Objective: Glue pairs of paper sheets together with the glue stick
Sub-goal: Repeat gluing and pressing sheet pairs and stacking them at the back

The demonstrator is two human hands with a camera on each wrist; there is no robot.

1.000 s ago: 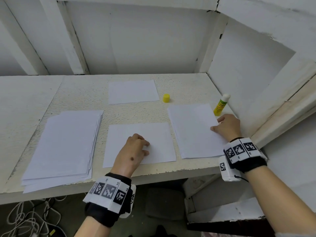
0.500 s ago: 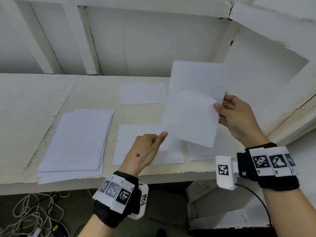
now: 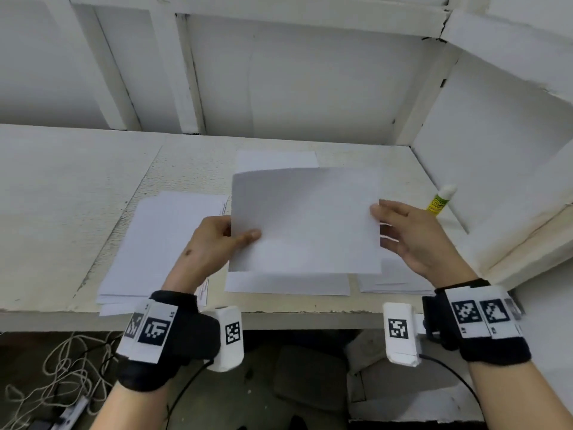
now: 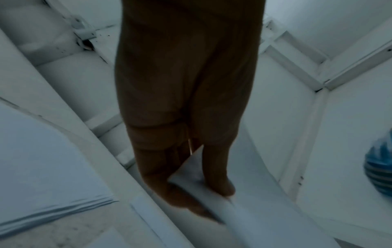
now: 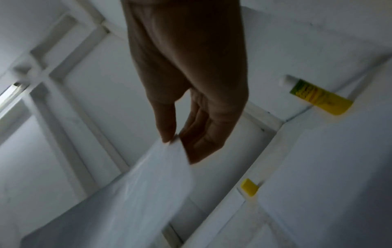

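1. Here, both hands are holding one sheet (image 3: 305, 220) in the air above the table (image 3: 77, 193), roughly level, directly over a second sheet (image 3: 286, 283) lying flat near the front edge.
2. The left hand (image 3: 207, 246) is pinching the sheet's left edge, thumb on top and fingers curled beneath; the right hand (image 3: 412, 240) is pinching the right edge between thumb and fingers, its fingers fairly straight.
3. Gripping opposite edges is likely keeping the paper taut and square, so it can be lined up over the sheet below (whether glue is already on that one cannot be told).
4. The glue stick (image 3: 438, 201) is standing uncapped at the table's right, well apart from the hands; its yellow cap (image 5: 249, 187) is lying separately on the table.
5. A stack (image 3: 161, 243) is waiting at the left, another pile (image 3: 397, 282) is lying under the right hand, and one more sheet (image 3: 276, 159) is lying further back.
6. The glue stick's yellow-green label is carrying print, too blurred to read.
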